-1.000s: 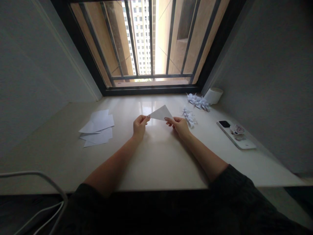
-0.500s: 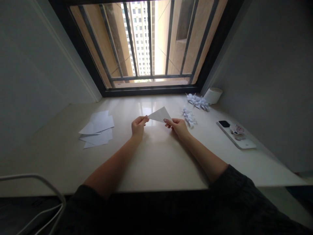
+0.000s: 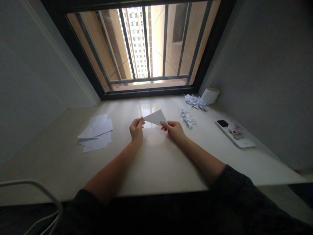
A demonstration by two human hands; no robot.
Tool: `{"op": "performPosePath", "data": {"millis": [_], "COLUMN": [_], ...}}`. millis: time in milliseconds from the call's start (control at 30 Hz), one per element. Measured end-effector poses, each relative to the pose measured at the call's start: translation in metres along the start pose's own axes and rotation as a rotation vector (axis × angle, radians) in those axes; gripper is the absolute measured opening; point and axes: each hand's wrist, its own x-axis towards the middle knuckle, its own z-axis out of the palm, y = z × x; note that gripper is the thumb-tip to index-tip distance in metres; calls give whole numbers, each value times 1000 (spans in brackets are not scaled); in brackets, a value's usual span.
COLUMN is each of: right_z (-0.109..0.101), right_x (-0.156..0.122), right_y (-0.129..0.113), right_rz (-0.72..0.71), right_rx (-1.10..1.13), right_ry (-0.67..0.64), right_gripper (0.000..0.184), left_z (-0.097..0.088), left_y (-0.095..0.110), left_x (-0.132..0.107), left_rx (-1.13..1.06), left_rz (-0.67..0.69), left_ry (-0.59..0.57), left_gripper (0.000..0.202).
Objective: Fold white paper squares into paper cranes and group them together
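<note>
A white sheet folded into a triangle (image 3: 156,117) is held just above the pale table (image 3: 156,163), its point facing the window. My left hand (image 3: 136,128) pinches the triangle's left corner between thumb and fingers. My right hand (image 3: 173,128) pinches its right corner the same way. Both hands are closed on the paper, out in front of me at the table's middle.
A loose stack of white sheets (image 3: 96,133) lies to the left. Small folded paper figures (image 3: 187,118) and a further cluster (image 3: 195,101) sit to the right, beside a white roll (image 3: 210,95). A phone (image 3: 234,133) lies far right. A barred window (image 3: 149,49) is behind.
Both hands with the triangle have shifted slightly left and down in the picture as my head turned; the grip on the paper is unchanged.
</note>
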Motion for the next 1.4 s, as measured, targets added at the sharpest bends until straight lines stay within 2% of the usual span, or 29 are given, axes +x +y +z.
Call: {"op": "performPosePath", "data": {"millis": [200, 300, 400, 533, 900, 1000, 1100, 1400], "right_z": [-1, -1, -1, 1, -1, -1, 0, 1], "right_x": [2, 3, 2, 0, -3, -4, -3, 2], "right_y": [3, 4, 4, 4, -5, -4, -1, 3], "right_rz": [-29, -62, -126, -230, -477, -463, -386, -207], "right_rx": [-5, -23, -17, -14, -213, -240, -246, -149], "right_ry": [37, 49, 93, 122, 183, 202, 207, 259], "right_gripper": [40, 40, 36, 46, 29, 23, 21, 32], "left_z": [1, 0, -1, -1, -1, -1, 0, 1], "left_y": [3, 4, 5, 5, 4, 3, 2, 1], "left_x": [-1, -1, -1, 0, 0, 0, 0, -3], "left_rx": [-58, -54, -56, -61, -54, -53, -48, 26], "left_rz": [-43, -14, 1, 10, 14, 15, 15, 6], "left_ry": [-6, -18, -13, -4, 2, -8, -35, -33], "left_gripper": [27, 26, 27, 28, 30, 29, 29, 29]}}
